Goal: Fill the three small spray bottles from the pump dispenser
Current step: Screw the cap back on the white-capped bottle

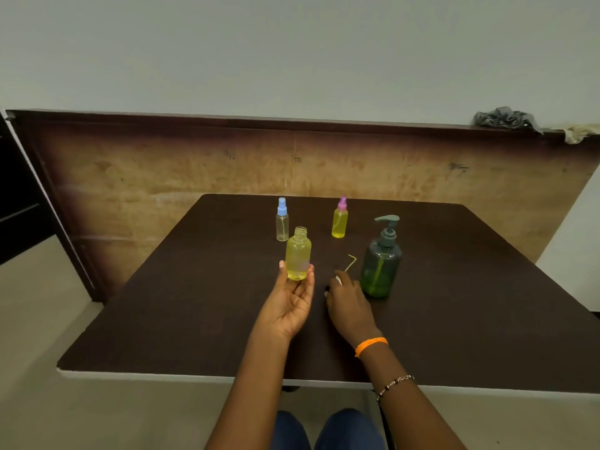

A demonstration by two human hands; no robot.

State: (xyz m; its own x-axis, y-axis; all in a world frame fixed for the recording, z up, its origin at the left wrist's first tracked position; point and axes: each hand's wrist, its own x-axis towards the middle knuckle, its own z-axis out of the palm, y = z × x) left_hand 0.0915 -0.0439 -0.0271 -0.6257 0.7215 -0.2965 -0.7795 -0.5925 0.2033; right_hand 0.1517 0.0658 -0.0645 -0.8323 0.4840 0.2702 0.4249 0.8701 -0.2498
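Your left hand (292, 297) grips the uncapped yellow bottle (298, 254) upright, avoiding spills; your right hand (349, 303) pinches its spray cap (339, 280), ready to refit.

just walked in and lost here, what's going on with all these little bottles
A person is filling small spray bottles at a dark brown table. Their left hand holds an uncapped clear bottle of yellow liquid upright. Their right hand rests on the table, seemingly holding that bottle's spray top with its thin tube. A grey-green pump dispenser stands beside it. Farther back, a pink-capped bottle looks full of yellow liquid and a blue-capped bottle looks empty.
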